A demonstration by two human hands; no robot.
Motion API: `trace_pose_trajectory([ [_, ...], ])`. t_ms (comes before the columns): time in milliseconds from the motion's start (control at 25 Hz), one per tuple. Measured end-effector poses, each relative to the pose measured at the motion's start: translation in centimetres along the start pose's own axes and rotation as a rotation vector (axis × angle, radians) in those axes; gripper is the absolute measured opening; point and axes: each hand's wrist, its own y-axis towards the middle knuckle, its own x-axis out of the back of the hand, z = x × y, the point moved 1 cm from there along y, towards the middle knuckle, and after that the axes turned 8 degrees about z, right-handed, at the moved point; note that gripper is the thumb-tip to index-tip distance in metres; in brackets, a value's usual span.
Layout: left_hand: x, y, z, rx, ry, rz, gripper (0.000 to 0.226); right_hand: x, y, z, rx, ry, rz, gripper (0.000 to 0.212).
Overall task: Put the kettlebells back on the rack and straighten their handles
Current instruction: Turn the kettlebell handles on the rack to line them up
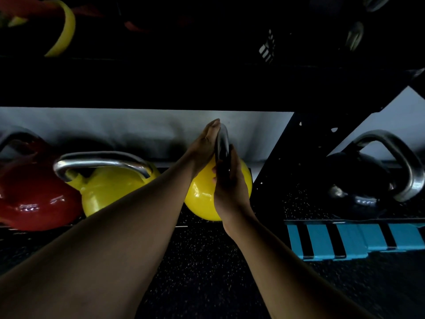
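Note:
A yellow kettlebell sits on the bottom shelf of the dark rack, its steel handle seen edge-on and pointing away from me. My left hand lies along the handle's left side, fingers stretched out. My right hand wraps the handle's near part from the right. To the left stand a second yellow kettlebell, its handle lying crosswise, and a red kettlebell. A black kettlebell rests right of the rack's upright with its handle tilted.
A black upper shelf hangs low over the kettlebells, with yellow and red bands on it. A blue and black striped step lies on the speckled black floor at right. A pale wall shows behind the rack.

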Motion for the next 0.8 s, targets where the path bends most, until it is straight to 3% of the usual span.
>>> trace_pose_trajectory([
  [160,0.5,0.1,-0.2,0.022,0.183,-0.009,0.068,0.4,0.0,0.1,0.037,-0.073,0.044,0.048],
  [240,1.1,0.3,-0.8,0.005,0.362,0.014,0.070,1.0,-0.1,0.7,0.034,-0.182,0.097,0.051],
  [400,3.4,-1.2,-3.9,0.078,1.096,0.114,0.079,4.3,0.3,2.8,0.049,-0.653,0.116,0.047],
  [560,4.7,-5.9,-6.1,-0.051,1.546,0.099,0.044,5.9,0.6,5.4,0.094,-0.972,0.045,0.048],
  [680,7.0,-9.3,-7.2,-0.100,1.655,0.060,0.040,4.4,0.5,6.7,0.216,-1.144,0.048,0.041],
  [800,10.5,-12.6,-9.0,-0.022,1.577,-0.043,0.041,0.8,-0.1,8.0,0.272,-1.113,0.120,0.044],
])
